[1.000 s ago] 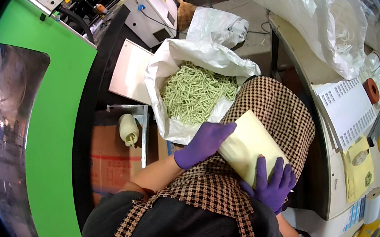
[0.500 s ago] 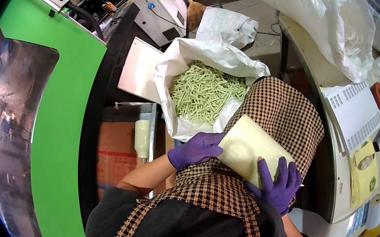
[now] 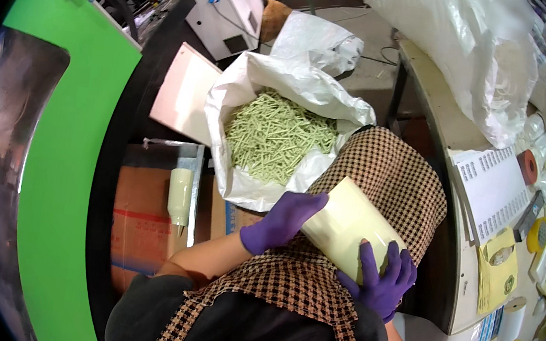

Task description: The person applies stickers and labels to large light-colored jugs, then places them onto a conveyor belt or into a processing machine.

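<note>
A smooth, glossy, pale yellow piece with a rounded, cylinder-like shape (image 3: 349,225) lies aslant over my lap. My left hand (image 3: 286,220), in a purple glove, closes on its left end; the fingertips there are partly hidden. Toward its lower right end, my gloved right hand (image 3: 383,277) holds it with the fingers spread over the surface and the thumb along the near side. What the piece is exactly, and whether it is hollow, cannot be made out. Just beyond my left hand stands an open white sack (image 3: 234,183) full of thin, pale green sticks (image 3: 277,137).
A cardboard box (image 3: 141,213) with a pale bottle-shaped object (image 3: 180,193) is at left, beside a green machine (image 3: 64,167). The worktable at right bears printed sheets (image 3: 490,188), a yellow packet (image 3: 497,273), tape rolls and a plastic bag (image 3: 462,50). A checked apron (image 3: 394,174) covers my lap.
The whole view has shifted a little. My left hand has moved slightly up along the end of the pale yellow piece; the right hand stays on it with its fingers spread.
</note>
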A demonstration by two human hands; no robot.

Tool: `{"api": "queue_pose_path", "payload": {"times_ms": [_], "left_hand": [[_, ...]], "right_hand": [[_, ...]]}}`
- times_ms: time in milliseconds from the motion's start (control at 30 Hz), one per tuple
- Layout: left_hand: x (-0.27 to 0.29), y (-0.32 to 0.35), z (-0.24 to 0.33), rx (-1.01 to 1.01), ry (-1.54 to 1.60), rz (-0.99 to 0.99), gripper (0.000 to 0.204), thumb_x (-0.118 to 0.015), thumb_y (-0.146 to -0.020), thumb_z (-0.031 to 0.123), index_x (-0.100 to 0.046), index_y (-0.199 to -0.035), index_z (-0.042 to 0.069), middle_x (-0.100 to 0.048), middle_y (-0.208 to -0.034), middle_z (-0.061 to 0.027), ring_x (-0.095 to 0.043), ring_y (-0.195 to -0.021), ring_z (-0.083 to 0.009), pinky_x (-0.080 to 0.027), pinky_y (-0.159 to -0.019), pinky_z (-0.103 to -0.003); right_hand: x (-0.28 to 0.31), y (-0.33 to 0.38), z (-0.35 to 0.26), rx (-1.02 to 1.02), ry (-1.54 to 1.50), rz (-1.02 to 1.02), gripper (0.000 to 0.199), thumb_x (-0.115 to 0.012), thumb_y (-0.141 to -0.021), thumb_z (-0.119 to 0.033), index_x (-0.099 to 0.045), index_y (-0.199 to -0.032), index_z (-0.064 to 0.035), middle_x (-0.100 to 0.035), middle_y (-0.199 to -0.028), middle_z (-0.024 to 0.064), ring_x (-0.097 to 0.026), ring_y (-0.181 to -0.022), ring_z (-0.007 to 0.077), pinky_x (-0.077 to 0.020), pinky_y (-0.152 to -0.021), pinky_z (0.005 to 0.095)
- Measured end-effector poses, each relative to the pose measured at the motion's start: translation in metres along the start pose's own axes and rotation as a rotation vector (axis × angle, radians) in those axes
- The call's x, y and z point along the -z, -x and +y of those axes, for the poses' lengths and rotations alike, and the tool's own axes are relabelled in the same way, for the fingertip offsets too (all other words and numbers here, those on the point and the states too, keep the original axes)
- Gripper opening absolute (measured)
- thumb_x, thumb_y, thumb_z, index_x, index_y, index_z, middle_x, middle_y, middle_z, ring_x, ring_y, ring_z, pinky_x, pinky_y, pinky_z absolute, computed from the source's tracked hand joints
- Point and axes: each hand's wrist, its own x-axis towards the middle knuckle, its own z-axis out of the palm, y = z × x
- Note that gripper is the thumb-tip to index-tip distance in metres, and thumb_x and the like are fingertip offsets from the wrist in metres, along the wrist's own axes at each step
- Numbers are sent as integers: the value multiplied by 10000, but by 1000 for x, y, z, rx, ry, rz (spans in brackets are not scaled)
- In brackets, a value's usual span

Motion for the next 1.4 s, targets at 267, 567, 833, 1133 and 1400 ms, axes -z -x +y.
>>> {"api": "queue_pose_path", "payload": {"times_ms": [267,567,833,1133,1400], "left_hand": [[25,43,-25,120,469,-149,367,-608,-980,173,-621,-1239,-87,-676,-981,-98,-641,-811,-209,-504,-680,-356],[49,27,-79,32,699,380,460,-719,-918,161,-603,-1300,-65,-697,-1225,-140,-691,-1052,-264,-552,-908,-367],[62,22,-145,90,-3,152,175,-657,-922,84,-716,-1046,-25,-750,-992,-84,-694,-900,-204,-529,-805,-366],[52,31,-65,-17,-360,337,1153,-808,-793,471,-146,-1590,-34,-217,-1635,-262,-164,-1541,-389,-134,-1240,-546],[30,-39,-18,-159,-526,-46,1100,-826,-688,496,-329,-1526,-16,-490,-1488,-211,-473,-1366,-395,-297,-1189,-527]], "right_hand": [[16,-15,21,52,-370,60,590,-752,-784,-498,-680,-1297,-215,-587,-1241,116,-543,-1115,334,-453,-956,491],[-10,-43,69,-727,-1683,100,1116,-734,-851,-239,34,-1644,-77,-229,-1663,191,-310,-1498,311,-285,-1218,460],[-68,-97,33,-362,-1883,-46,1014,-853,-791,-205,-266,-1595,-17,-506,-1422,111,-482,-1334,225,-385,-1144,385],[-83,-129,-29,-119,-1216,16,1161,-917,-696,-261,-231,-1572,69,-483,-1399,254,-522,-1299,366,-455,-1075,456],[-89,-140,-46,236,-986,-25,928,-846,-771,-249,-355,-1496,61,-488,-1428,294,-519,-1298,453,-414,-1119,492]]}}
